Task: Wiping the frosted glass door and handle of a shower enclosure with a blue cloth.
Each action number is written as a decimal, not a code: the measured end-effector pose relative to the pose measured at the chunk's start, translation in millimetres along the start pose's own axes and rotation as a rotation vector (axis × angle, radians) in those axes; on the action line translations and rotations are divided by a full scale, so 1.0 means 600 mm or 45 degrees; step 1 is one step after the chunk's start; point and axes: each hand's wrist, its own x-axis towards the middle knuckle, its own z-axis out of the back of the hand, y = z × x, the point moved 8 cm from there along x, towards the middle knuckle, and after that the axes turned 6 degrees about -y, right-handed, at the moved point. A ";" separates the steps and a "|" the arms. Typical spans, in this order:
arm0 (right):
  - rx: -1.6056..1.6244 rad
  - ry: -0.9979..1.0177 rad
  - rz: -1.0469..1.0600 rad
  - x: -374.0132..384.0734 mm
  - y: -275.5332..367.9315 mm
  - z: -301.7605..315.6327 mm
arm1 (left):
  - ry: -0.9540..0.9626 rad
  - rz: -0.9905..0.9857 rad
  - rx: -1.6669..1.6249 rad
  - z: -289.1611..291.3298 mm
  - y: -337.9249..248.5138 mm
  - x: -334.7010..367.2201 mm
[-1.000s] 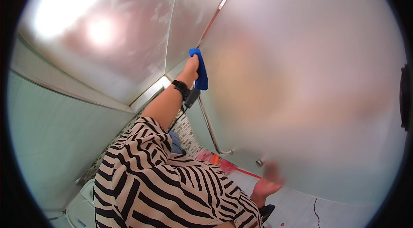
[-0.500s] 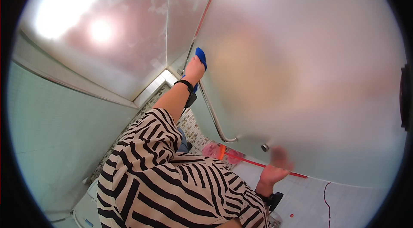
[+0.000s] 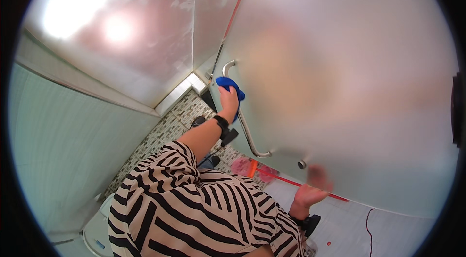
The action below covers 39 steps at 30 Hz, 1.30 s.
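The left hand (image 3: 229, 100), gripping a blue cloth (image 3: 226, 82), has dropped to the handle (image 3: 249, 136), shifting work there. Right hand (image 3: 310, 196): grip unclear.

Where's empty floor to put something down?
The pale floor between the small red spot and dark wavy line looks bare. It's crowded around the red pole, and at the metal door handle, where the left hand holds a blue cloth.
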 end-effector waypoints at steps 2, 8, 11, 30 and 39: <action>-0.001 0.012 0.004 -0.001 -0.003 -0.008 | 0.001 0.027 -0.046 0.015 0.015 -0.042; -0.029 0.122 0.012 -0.009 -0.001 -0.022 | 0.016 -0.025 -0.027 -0.003 0.041 0.036; 0.004 0.034 -0.007 -0.001 -0.007 -0.001 | 0.064 -0.109 -0.028 -0.033 0.010 0.139; 0.030 -0.014 -0.081 0.000 -0.011 -0.002 | 0.276 0.209 -0.095 0.023 0.104 -0.270; -0.039 0.080 -0.046 -0.004 -0.002 -0.012 | 0.606 0.911 -0.172 0.006 0.172 -0.412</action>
